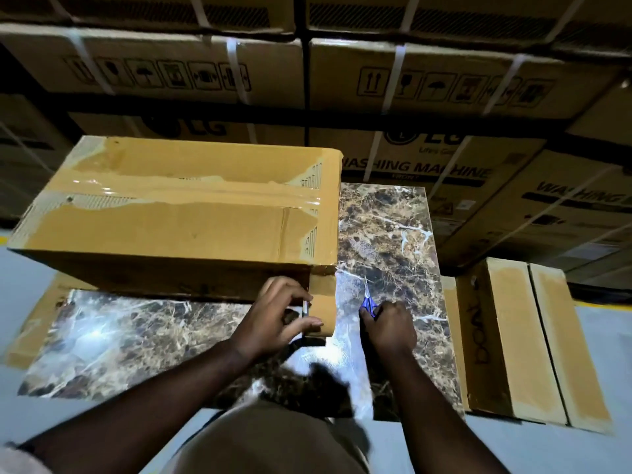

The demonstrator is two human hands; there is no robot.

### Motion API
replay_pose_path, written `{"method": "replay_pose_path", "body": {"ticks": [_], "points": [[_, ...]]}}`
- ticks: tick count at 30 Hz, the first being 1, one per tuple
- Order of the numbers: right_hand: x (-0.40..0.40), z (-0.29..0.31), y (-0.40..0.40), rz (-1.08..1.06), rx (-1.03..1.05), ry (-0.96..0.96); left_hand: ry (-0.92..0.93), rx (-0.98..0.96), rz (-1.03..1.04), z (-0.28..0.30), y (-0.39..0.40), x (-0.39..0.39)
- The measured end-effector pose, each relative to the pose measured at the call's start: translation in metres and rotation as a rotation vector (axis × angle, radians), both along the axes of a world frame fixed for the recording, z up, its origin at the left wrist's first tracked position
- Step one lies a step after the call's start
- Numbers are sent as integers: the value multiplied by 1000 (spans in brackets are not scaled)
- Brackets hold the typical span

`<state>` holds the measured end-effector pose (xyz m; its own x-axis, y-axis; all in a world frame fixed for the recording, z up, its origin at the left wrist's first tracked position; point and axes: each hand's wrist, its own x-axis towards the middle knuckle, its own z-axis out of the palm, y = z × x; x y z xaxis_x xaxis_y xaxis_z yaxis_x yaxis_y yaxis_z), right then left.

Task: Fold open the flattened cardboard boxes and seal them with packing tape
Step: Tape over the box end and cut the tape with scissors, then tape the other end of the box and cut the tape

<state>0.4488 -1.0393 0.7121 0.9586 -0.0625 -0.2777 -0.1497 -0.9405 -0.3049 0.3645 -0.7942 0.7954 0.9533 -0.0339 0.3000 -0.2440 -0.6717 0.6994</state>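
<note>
A large cardboard box (178, 213) stands folded open on a marble-patterned table (386, 230), with brown packing tape along its top seam. A strip of tape runs from the box's near right corner down to a tape roll (321, 316). My left hand (277, 313) grips that roll just below the corner. To the right of the strip, my right hand (388, 325) holds blue-handled scissors (367, 299) whose blades point up toward the tape.
Flattened cardboard boxes (519, 340) lie stacked on the floor right of the table. Another flat piece (37, 323) sticks out under the table's left side. A wall of large strapped appliance cartons (444, 83) rises behind the table.
</note>
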Motion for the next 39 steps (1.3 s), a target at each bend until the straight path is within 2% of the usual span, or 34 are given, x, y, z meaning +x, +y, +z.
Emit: {"method": "replay_pose_path", "body": {"ticks": [5,8,13,16,21,23,27,30,34,39], "points": [[12,2,3,31,-60,2,337,-338,227,2,-21,-3],[13,5,2,87,-143,-14,443,-543,298,5,-31,0],[16,6,9,236,-300,18,513,-632,260,10,-36,3],[22,4,8,313,-316,24,564,-637,220,15,-28,4],[28,8,-14,254,-120,-9,677,-713,137,16,-22,8],[29,5,-26,263,61,-1,700,-723,152,21,-26,10],[30,18,-44,436,473,-28,755,-831,213,24,-33,14],[36,60,-41,566,547,143,808,-886,211,22,-32,15],[58,111,-37,866,211,403,807,-866,190,20,-29,14],[79,157,-11,764,280,785,819,-845,179,20,-22,10]]}}
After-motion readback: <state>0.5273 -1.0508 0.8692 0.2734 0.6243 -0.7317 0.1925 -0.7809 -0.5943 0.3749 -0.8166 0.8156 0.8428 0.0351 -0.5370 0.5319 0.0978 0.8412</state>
